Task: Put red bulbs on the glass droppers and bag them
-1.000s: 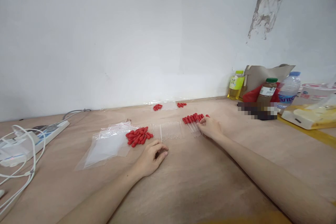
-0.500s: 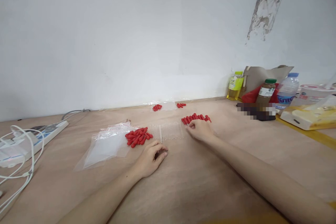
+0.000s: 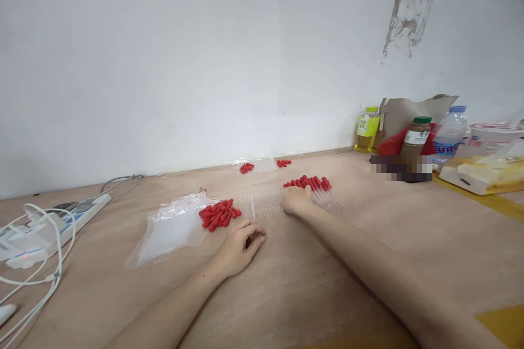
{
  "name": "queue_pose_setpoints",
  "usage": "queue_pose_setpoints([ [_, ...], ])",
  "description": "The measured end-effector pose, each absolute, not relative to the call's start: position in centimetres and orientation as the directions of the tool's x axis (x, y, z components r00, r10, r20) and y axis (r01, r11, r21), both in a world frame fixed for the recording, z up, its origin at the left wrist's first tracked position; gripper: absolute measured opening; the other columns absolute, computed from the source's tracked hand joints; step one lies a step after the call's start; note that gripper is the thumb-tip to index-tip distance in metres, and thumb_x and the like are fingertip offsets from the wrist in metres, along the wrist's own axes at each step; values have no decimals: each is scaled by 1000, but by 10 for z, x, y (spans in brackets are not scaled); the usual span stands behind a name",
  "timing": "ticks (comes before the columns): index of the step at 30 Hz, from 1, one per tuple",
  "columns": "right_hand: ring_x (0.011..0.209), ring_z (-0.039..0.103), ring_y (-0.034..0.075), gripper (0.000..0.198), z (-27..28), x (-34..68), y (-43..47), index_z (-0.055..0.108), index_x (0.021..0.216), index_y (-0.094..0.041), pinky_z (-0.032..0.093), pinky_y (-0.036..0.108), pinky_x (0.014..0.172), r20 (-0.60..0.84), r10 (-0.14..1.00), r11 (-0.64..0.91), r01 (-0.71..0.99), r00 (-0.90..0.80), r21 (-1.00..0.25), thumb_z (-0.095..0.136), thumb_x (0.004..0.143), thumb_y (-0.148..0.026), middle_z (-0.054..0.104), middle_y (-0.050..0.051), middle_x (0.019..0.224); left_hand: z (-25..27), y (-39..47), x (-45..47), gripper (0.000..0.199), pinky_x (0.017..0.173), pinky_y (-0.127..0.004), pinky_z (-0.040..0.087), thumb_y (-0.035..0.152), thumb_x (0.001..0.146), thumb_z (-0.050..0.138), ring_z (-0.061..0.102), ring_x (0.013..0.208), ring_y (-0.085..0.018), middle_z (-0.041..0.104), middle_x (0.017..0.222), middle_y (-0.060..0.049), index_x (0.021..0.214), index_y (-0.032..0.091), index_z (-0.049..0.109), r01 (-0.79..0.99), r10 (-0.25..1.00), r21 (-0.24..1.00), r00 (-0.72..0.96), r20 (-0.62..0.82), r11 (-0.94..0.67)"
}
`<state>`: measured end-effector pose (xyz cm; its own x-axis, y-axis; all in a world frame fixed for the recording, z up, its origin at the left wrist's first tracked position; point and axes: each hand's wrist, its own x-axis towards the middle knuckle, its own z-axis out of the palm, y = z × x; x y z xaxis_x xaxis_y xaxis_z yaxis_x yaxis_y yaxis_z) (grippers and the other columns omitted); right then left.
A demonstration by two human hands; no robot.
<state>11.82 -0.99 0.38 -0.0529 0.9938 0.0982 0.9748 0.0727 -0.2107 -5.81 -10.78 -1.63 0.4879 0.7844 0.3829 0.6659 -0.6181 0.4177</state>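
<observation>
**One sideways nudge could upset the line**

My right hand point(image 3: 297, 199) hides its fingertips, so I can't tell their opening or grip; it sits between the tubes point(image 3: 266, 203) and the droppers point(image 3: 315, 182), covering some. My left hand point(image 3: 238, 248) curls half open, seemingly empty, near the loose bulbs point(image 3: 216, 215). Dragging my right knuckles could roll the tubes askew.

wall point(image 3: 204, 65): kinda flat, soft light
right forearm point(image 3: 368, 248): soft shadow below
bags point(image 3: 174, 229): glare up top
clear tubes point(image 3: 266, 204): pretty washed out
dark thing point(image 3: 401, 169): pixelated
edges: wide-angle stretch
</observation>
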Motion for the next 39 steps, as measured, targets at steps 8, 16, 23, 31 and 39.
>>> queue_pose_setpoints([
  [8,76,57,18,26,1,168,-47,49,100,-12,35,26,63,320,901,409,823,-294,-395,31,85,-24,61,11,88,-7,-89,-74,15,72,-35,36,26,82,46,49,80,-22,57,81,-5,80,20,60,882,718,26,366,593,-471],
  [16,87,53,17,30,-43,179,-69,48,111,-14,38,29,76,640,714,618,686,-284,-384,33,85,-18,59,9,95,-10,-66,-90,15,76,-40,32,22,79,48,46,91,-26,58,96,-8,88,22,61,911,731,-232,413,543,-342],
  [23,80,52,16,22,-41,176,-72,54,92,-17,37,30,72,618,681,680,653,-393,-334,32,85,-16,58,6,86,-12,-67,-90,16,76,-40,35,19,82,43,47,92,-25,57,97,-8,86,20,59,907,713,-55,364,599,-417],
  [31,73,52,15,13,-40,177,-72,48,86,-18,35,30,70,625,694,667,644,-356,-374,34,85,-18,59,4,80,-9,-103,-57,15,77,-29,43,27,82,45,55,87,-17,57,95,-6,90,17,52,359,885,810,144,443,-464],
  [39,65,50,12,11,-33,171,-80,49,80,-18,31,30,71,635,663,702,622,-396,-346,40,84,-23,59,0,72,-34,-97,-51,21,62,-23,44,27,75,58,56,67,-11,55,71,1,85,17,43,250,919,890,207,336,-382],
])
